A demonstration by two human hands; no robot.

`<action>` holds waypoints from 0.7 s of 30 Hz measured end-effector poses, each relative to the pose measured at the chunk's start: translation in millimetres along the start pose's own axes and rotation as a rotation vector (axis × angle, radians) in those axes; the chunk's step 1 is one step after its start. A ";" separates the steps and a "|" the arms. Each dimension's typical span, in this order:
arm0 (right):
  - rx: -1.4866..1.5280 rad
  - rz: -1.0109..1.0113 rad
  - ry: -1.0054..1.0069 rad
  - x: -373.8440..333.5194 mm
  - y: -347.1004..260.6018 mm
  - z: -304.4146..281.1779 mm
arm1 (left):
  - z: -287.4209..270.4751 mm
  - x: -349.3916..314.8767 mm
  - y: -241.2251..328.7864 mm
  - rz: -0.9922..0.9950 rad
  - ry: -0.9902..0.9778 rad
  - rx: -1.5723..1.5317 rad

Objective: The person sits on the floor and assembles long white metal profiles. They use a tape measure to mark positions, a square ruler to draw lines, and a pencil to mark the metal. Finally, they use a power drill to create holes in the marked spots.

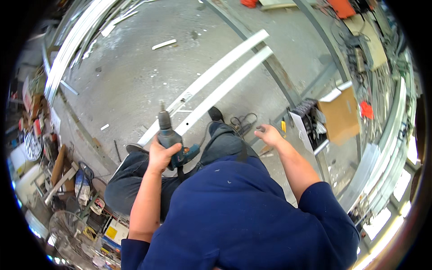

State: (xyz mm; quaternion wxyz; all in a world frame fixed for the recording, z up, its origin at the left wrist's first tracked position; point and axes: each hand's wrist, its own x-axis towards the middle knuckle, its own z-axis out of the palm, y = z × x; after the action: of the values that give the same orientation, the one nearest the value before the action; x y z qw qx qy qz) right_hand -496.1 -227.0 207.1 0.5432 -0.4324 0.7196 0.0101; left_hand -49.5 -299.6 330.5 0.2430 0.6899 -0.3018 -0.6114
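My left hand [160, 156] is wrapped round a teal and black power drill [167, 136] held over my lap, its chuck and bit pointing away from me. Two long white metal profiles [225, 90] lie side by side beyond the drill, running from near my feet up to the right; small holes show in them. Off to the right, my right hand [271, 136] has its fingers closed on a small dark piece [260, 128], too small to name. That hand is near an open cardboard box [338, 114] with dark items and clear plastic in it.
Grey metal beams [283, 81] cross the floor, and the profiles' far ends rest on one. A black cable [245, 122] and a yellow-handled tool [283, 126] lie near my right hand. Clutter and a fan [67, 229] stand at left; long metal stock [389, 148] is stacked at right.
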 end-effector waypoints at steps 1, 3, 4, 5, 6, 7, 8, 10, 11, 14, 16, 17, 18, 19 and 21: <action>0.041 -0.010 -0.016 4.5 -19.9 -2.0 | 1.2 -2.6 6.9 0.019 0.004 0.063; -0.025 -0.076 0.019 11.6 -42.7 -9.9 | 1.3 -9.1 15.0 0.049 0.010 0.144; -0.057 -0.101 0.038 12.5 -52.7 -15.5 | 2.2 -11.6 12.6 0.064 0.019 0.144; -0.034 -0.088 0.021 16.1 -64.5 -19.1 | 0.3 -14.1 12.9 0.082 0.023 0.146; -0.006 -0.112 0.023 16.6 -73.4 -21.5 | 1.3 -16.9 13.0 0.097 0.015 0.146; 0.024 -0.134 0.025 17.9 -81.7 -22.5 | 0.5 -20.5 14.5 0.108 0.039 0.196; 0.055 -0.156 0.028 18.6 -90.3 -23.4 | -2.3 -23.0 14.0 0.109 0.038 0.198; 0.045 -0.229 0.052 12.6 -121.8 -24.1 | -3.8 -24.6 8.8 0.117 0.025 0.191; 0.009 -0.265 0.049 8.2 -141.1 -26.1 | -5.2 -24.7 5.9 0.123 0.026 0.218; -0.033 -0.337 0.028 0.2 -185.5 -28.0 | -2.8 -25.1 5.0 0.133 0.028 0.250; -0.037 -0.359 0.002 0.0 -200.7 -25.0 | -0.8 -22.1 -1.3 0.139 0.035 0.215; -0.040 -0.365 -0.013 1.0 -206.0 -24.0 | 0.3 -20.4 -3.5 0.143 0.039 0.198; -0.043 -0.369 -0.030 1.8 -210.1 -23.2 | 0.7 -19.9 -2.9 0.145 0.047 0.217; -0.055 -0.365 -0.039 2.7 -212.1 -22.5 | 1.4 -19.2 -1.2 0.147 0.055 0.235; -0.094 -0.345 -0.064 10.5 -204.3 -21.9 | 3.9 -18.1 4.1 0.146 0.089 0.264</action>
State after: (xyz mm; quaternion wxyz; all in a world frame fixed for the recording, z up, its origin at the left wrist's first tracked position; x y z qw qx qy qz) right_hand -384.0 -372.0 300.8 0.5387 -0.5738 0.6159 -0.0358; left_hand -55.1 -289.4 345.6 0.2073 0.7186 -0.4177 -0.5159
